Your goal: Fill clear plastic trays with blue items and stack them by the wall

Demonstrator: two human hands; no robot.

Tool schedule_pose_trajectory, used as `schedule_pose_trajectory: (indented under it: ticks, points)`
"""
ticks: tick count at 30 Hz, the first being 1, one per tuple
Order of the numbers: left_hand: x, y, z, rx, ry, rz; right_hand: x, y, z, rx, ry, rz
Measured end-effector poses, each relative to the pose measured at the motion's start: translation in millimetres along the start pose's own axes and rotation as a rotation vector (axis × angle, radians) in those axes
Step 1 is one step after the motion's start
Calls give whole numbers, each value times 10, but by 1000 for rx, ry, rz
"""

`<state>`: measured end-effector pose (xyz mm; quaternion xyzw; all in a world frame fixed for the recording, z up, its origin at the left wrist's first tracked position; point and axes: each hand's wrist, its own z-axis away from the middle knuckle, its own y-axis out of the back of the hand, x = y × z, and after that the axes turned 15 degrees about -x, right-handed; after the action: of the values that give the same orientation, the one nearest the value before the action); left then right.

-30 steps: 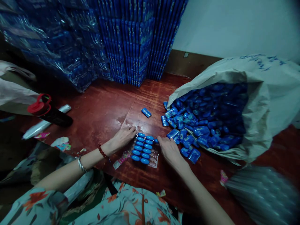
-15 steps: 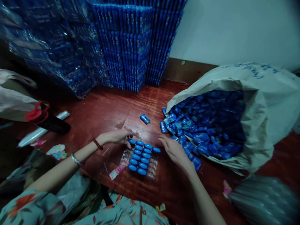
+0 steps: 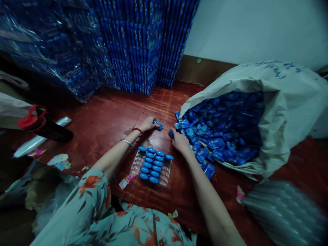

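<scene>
Beyond the tray, my left hand (image 3: 148,123) has its fingers closed on a small blue packet (image 3: 158,125) lying on the table. My right hand (image 3: 179,140) grips another blue packet (image 3: 171,134) at its fingertips, beside the loose pile. Nearer to me lies a clear plastic tray (image 3: 166,171) with hollows. Several glossy blue oval pieces (image 3: 156,168) sit on it in rows, mostly across its middle and far edge. A pink printed strip (image 3: 128,179) overlaps the tray's near left part.
On the right, a white sack (image 3: 276,99) spills blue packets (image 3: 217,143) onto the red table (image 3: 112,116). Tall stacks of blue packs (image 3: 143,44) stand behind. A red-lidded bottle (image 3: 53,129) lies at left. Clear trays (image 3: 287,208) are stacked at near right.
My left hand has moved from the tray's far left corner forward to the lone packet and closed on it. My right hand has shifted forward and left, now with a packet. The view has shifted slightly.
</scene>
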<state>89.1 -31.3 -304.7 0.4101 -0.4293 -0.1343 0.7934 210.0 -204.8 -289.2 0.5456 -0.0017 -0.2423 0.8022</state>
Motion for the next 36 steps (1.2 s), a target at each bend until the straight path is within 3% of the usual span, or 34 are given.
schedule_pose_trajectory:
  ticks: [3,7,10,13,16,21,25,31,33,36]
  points:
    - [-182,75,352,49,7,23,182,-155,339,173,63,-378]
    - [-523,124,1167,170,-39,198,333,-506,921,503,64,-765]
    - [-659,78,1785,166,-46,312,288,-764,1224,497,72,-936]
    - [-573,-53,2157,124,-20,345,153,-939,1293,444,116,-1014]
    - [-363,-246,2231,197,-35,290,47,-1007,1207,470,262,-782]
    - [-166,-463,2104,332,-175,91,89,-946,1105,482,503,-348]
    - [-118,-443,2057,208,-303,-210,112,-745,1130,359,492,-14]
    - [21,-318,1932,-69,-349,-485,-168,-379,1042,66,429,291]
    - [38,-304,1910,-101,-334,-518,-223,-357,1009,62,420,332]
    - [8,-269,1953,-53,-332,-583,-168,-428,1029,176,445,364]
